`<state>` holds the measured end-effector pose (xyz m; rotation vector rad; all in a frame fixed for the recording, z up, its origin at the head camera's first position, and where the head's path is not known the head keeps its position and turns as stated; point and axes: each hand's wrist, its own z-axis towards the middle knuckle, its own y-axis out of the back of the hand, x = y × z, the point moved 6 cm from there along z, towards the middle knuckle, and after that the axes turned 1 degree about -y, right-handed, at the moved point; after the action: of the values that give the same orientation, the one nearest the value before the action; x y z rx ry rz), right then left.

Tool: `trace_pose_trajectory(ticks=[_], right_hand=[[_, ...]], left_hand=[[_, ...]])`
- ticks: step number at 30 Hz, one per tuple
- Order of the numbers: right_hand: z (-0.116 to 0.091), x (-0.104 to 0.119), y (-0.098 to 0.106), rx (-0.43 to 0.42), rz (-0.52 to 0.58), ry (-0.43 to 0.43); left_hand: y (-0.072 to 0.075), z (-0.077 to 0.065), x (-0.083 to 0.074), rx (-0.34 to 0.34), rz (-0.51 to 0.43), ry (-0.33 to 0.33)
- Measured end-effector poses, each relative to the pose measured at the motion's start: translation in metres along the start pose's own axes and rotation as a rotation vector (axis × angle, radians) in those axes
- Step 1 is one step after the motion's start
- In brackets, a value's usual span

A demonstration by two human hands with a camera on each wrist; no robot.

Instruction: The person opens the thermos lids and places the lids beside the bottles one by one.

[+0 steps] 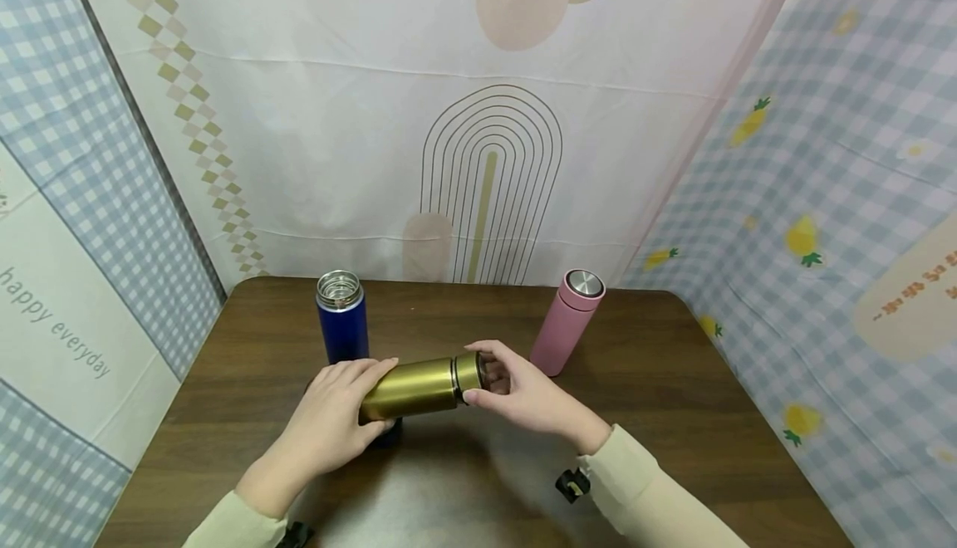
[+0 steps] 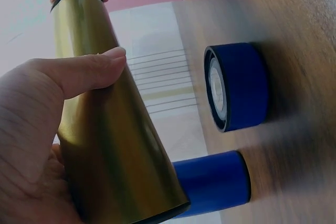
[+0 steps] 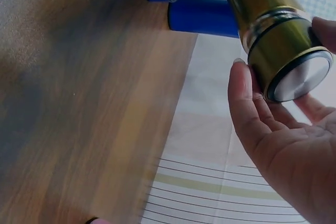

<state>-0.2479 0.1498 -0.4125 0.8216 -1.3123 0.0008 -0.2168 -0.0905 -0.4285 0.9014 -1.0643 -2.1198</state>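
A gold thermos flask [image 1: 414, 390] lies nearly level in the air above the table, its base toward the left. My left hand [image 1: 329, 419] grips the lower body, thumb on one side and fingers on the other. Around its gold lid [image 3: 281, 53], which has a silver disc on top, curl the thumb and fingers of my right hand [image 1: 534, 398]. A silver band shows between lid and body in the right wrist view. Behind my left hand stands a lidless blue flask [image 1: 345, 328]. The blue lid [image 2: 244, 87] sits on the table, mostly hidden under the gold flask in the head view.
A pink flask [image 1: 564, 324] with its lid on stands beyond my right hand. The brown wooden table [image 1: 658, 415] ends at a white patterned cloth [image 1: 336, 133] at the back. Checked cloth [image 1: 845, 141] hangs at the right side.
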Motion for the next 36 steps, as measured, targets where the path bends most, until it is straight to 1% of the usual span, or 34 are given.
trace_pose_trajectory(ticks=[6, 10, 13, 17, 21, 24, 30, 36], right_hand=[[-0.005, 0.001, -0.002, 0.079, -0.001, 0.014], [-0.006, 0.004, -0.004, 0.099, 0.026, 0.03], [-0.006, 0.006, -0.006, 0.108, 0.032, 0.059], [-0.007, 0.01, -0.005, 0.132, 0.016, 0.09], [-0.01, 0.01, 0.005, 0.095, 0.023, 0.098], [-0.012, 0.005, 0.014, 0.042, 0.048, 0.075], [-0.012, -0.002, 0.02, -0.009, 0.068, 0.0], [-0.017, 0.017, 0.023, -0.025, 0.072, -0.03]], left_hand=[[0.002, -0.002, 0.002, 0.028, 0.004, -0.012], [0.005, -0.003, 0.003, 0.053, -0.002, -0.007], [0.007, -0.005, 0.004, 0.081, -0.026, 0.004], [0.007, -0.007, 0.007, 0.143, -0.072, 0.028], [0.006, -0.012, 0.015, 0.196, -0.1, 0.087], [0.007, -0.015, 0.02, 0.203, -0.097, 0.117], [0.007, -0.015, 0.022, 0.187, -0.1, 0.111], [0.007, -0.013, 0.022, 0.149, -0.102, 0.106]])
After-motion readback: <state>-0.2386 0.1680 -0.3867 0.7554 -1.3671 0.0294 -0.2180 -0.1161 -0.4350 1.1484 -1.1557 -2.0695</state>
